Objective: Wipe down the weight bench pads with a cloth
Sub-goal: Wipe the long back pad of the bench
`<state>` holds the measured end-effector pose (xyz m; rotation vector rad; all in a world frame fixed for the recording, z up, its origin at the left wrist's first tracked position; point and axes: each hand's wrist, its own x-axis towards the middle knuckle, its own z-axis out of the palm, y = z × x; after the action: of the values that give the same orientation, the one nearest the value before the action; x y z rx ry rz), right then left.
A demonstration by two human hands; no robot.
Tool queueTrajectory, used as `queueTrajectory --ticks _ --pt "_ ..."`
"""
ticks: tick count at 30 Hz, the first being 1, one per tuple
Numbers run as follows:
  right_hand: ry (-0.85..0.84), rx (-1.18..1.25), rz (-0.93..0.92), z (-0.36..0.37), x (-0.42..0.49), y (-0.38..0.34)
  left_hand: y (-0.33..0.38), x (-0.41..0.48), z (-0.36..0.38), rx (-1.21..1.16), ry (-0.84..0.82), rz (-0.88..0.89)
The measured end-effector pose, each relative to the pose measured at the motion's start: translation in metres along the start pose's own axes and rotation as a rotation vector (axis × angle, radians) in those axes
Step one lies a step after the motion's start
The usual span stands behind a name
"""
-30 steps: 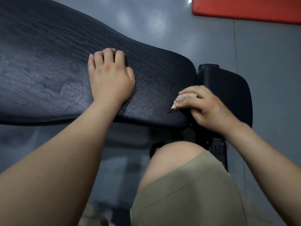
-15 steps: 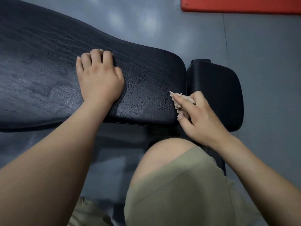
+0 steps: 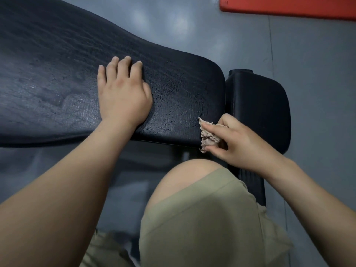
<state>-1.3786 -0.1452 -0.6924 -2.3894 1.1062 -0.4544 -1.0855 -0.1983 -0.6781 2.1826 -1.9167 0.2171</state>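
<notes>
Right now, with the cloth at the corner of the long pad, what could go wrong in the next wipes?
1. The cloth is a small crumpled wad in the right hand, so each pass probably covers little and patches may be missed.
2. The long pad looks cracked and the wad frayed; bits could catch or shed.
3. The left hand lies flat on the pad, which looks damp; that spot may go unwiped, and the palm might slip.

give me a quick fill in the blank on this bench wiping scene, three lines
1. The right hand grips a crumpled beige ____.
2. The left hand rests palm-down on the long ____ textured bench pad.
3. The person wears olive ____, with one bare knee showing.
Missing words: cloth; black; shorts.
</notes>
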Motion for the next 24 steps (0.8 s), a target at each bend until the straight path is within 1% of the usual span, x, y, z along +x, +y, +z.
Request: queueTrajectory --ticks 8,15,18,24 --pt "-0.010 0.031 -0.042 0.013 0.028 -0.023 -0.002 -0.001 0.003 -0.001 0.036 -0.008" --pt "-0.001 0.031 -0.111 0.023 0.057 -0.042 -0.002 -0.001 0.002 0.015 0.028 -0.011" --pt "-0.002 0.024 -0.154 0.027 0.066 -0.049 -0.001 -0.002 0.002 0.019 0.033 -0.016" --pt "-0.075 -0.037 -0.319 0.022 0.068 -0.056 -0.003 -0.002 0.002 0.015 0.037 -0.013"
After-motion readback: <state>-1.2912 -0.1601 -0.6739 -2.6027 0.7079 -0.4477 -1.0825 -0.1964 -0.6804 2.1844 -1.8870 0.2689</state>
